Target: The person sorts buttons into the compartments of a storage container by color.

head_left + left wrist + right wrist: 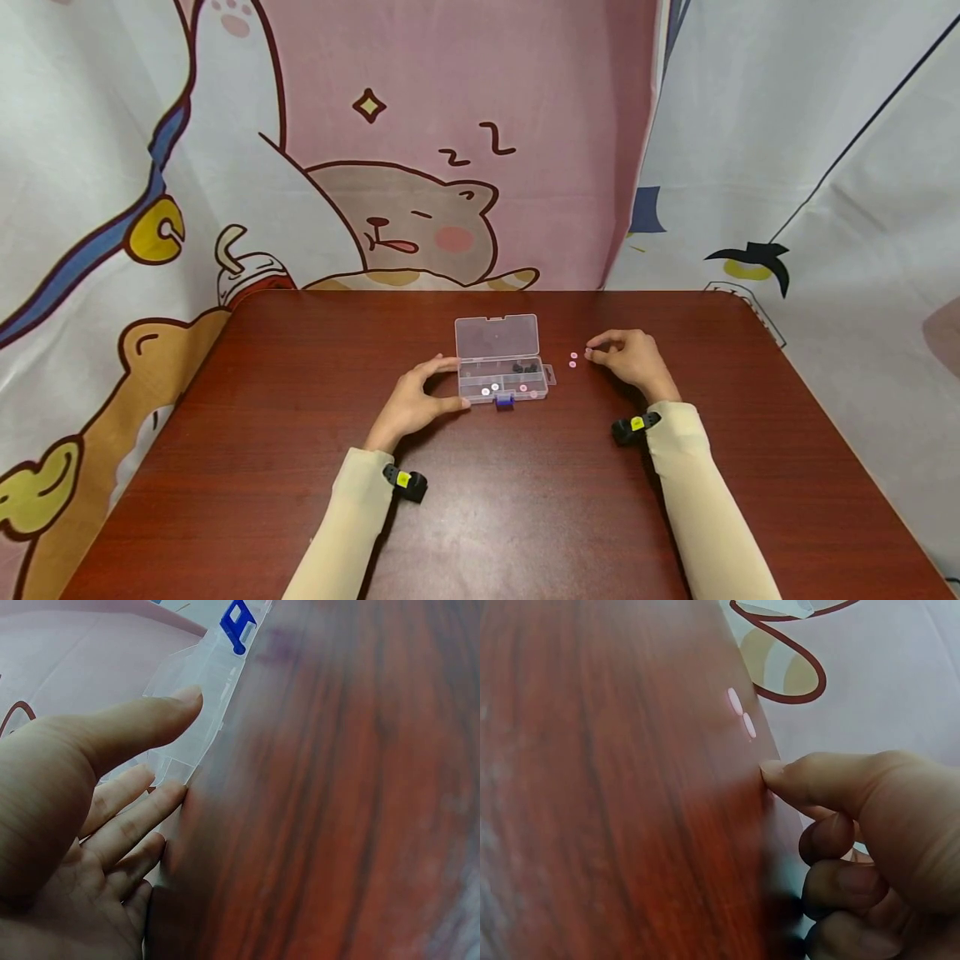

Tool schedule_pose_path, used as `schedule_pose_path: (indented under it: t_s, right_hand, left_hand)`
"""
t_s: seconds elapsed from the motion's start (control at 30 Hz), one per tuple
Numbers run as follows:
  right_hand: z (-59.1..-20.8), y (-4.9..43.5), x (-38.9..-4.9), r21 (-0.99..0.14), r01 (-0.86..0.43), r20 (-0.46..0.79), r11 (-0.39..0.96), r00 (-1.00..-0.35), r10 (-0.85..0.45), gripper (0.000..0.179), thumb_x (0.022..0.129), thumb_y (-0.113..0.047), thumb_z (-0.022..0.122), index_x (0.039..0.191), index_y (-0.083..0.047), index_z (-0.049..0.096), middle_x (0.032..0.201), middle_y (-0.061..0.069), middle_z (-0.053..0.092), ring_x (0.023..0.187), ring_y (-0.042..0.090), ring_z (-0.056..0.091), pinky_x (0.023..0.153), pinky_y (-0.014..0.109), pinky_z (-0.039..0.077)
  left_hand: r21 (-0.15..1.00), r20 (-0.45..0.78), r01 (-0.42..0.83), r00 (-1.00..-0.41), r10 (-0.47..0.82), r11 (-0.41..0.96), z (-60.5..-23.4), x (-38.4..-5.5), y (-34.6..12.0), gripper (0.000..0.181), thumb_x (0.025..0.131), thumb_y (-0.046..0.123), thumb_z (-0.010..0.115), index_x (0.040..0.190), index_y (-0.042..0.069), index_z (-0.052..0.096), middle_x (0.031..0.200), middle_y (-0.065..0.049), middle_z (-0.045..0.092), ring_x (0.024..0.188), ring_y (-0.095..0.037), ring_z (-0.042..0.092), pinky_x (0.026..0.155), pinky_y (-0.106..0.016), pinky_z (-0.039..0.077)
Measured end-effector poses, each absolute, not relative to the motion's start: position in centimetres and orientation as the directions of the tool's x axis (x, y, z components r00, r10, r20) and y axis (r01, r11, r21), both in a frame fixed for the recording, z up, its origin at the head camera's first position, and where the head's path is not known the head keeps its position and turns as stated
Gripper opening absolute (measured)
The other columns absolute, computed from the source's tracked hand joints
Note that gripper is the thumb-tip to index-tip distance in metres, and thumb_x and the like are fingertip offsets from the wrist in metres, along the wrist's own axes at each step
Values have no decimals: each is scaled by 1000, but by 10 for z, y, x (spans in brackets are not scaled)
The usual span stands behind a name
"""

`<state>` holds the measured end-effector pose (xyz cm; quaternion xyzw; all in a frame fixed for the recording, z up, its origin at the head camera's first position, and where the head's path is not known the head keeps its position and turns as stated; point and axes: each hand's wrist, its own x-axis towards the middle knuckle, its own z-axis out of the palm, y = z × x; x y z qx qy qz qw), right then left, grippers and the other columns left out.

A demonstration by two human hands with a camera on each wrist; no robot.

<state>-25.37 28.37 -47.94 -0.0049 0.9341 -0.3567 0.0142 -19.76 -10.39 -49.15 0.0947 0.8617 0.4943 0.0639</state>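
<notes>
A clear plastic compartment box (468, 392) lies with its lid (497, 337) raised at the back and a blue latch (505, 402) at its front. My left hand (414, 404) holds the box's left end, thumb at the front corner and fingers behind. Two small pink discs (573, 356) lie on the table right of the box. Beside them my right hand (636, 360) pinches another small pink disc (588, 351) between thumb and index finger, mostly hidden by the fingertips. In the right wrist view the other fingers are curled under.
Inside the box are white discs (486, 392) and pink discs (523, 388) in the front compartments, and several small black pieces (525, 368) at the back right. A clear hanging tab (551, 374) sticks out on the right. The brown table (525, 517) ends at a printed curtain (570, 167).
</notes>
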Motion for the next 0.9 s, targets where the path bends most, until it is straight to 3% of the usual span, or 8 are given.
schedule_pose_path:
  t_s: [0.9]
  right_hand:
    - [-481,283,-253,-652,-17,-17,758,-999,-37,14,94,-24,75,98,-11,79,61,0,57,56,16,48,53,27,40]
  left_hand:
    - [878,-20,92,-974,227,470,-487,-197,-103,65,76,26,92,135,25,66,157,-9,50,154,-25,36,126,-50,27]
